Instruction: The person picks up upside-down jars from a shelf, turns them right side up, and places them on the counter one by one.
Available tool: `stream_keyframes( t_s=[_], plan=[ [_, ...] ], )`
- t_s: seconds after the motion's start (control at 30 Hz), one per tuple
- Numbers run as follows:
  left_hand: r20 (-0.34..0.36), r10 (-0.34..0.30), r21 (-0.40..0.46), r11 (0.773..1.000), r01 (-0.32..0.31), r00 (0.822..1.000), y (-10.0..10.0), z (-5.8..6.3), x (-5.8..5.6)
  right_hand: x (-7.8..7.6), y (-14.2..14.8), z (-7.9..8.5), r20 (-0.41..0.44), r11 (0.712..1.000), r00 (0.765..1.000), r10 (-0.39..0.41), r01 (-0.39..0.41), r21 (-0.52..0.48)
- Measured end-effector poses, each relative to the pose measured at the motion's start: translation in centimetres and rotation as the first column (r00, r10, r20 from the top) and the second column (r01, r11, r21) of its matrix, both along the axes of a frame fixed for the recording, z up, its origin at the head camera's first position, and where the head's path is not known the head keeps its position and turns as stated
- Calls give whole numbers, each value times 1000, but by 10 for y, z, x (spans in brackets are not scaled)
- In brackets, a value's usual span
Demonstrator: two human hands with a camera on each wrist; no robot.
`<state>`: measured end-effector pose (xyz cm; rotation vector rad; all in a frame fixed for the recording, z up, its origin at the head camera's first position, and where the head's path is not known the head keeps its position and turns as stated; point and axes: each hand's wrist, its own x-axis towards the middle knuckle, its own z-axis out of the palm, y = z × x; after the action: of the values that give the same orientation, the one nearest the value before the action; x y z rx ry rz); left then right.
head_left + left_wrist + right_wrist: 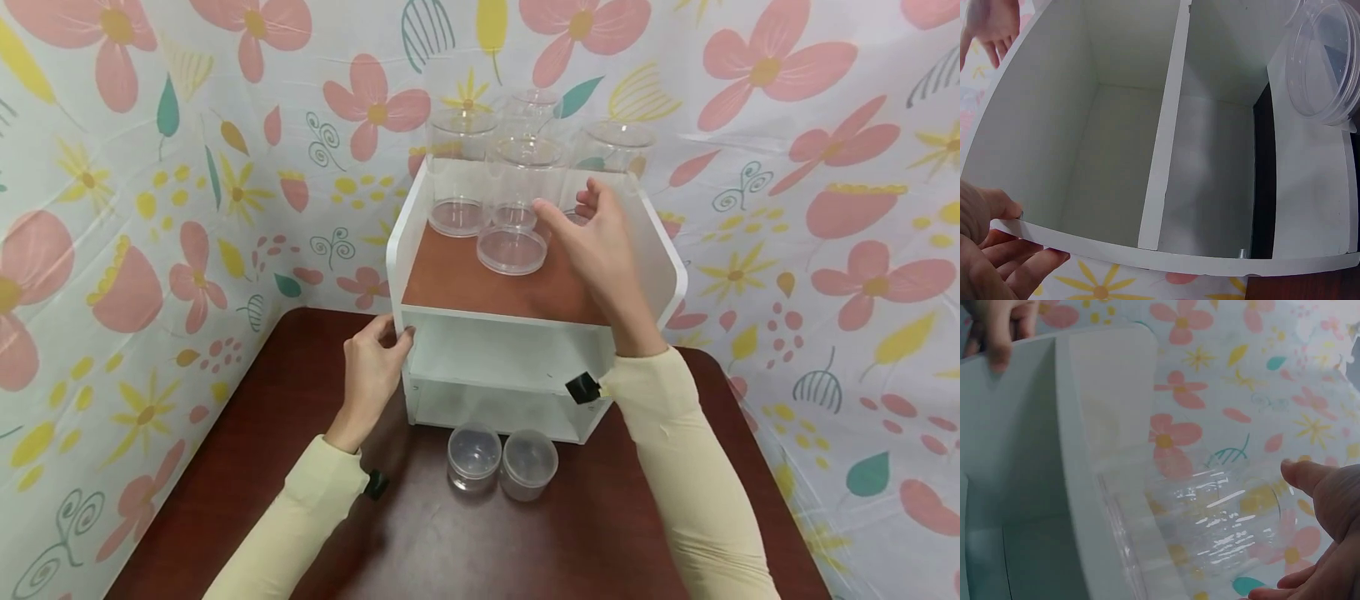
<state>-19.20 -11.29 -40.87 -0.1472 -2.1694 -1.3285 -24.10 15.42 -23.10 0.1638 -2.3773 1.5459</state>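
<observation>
A white two-tier shelf unit with a brown top board stands on the table. My left hand grips its left side panel, thumb inside the front edge and fingers outside, as the left wrist view shows. Several tall clear plastic jars stand upright on the top board. Closest to the front is one clear jar. Beside its right side my right hand is held with thumb and fingers apart. In the right wrist view, a gap shows between that hand and the jar.
Behind the front jar stand a left jar, a right jar and a back jar. Two small clear lidded jars sit on the dark red table before the unit. A flowered cloth hangs behind and at both sides.
</observation>
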Motion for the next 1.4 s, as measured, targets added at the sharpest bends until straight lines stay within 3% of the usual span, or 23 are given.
stream_keyframes(
  t_s=[0.13, 0.6, 1.2, 1.4],
  plan=[
    [1, 7, -2, 1000, -7, 1000, 0, 0, -1, -11, -9, 10, 43, 1000, 999, 4, -3, -11],
    [7, -1, 6, 1000, 1, 1000, 2, 2, -2, -40, -28, 28, 7, 1000, 1000, 11, -11, -24],
    [-2, 5, 9, 1000, -5, 1000, 1, 1, 0, -45, -32, 27, -8, 996, 999, -35, 36, 80],
    [-3, 8, 7, 1000, -8, 1000, 1, 0, 0, -43, -30, 25, -48, 997, 998, -49, 51, 49]
  ],
)
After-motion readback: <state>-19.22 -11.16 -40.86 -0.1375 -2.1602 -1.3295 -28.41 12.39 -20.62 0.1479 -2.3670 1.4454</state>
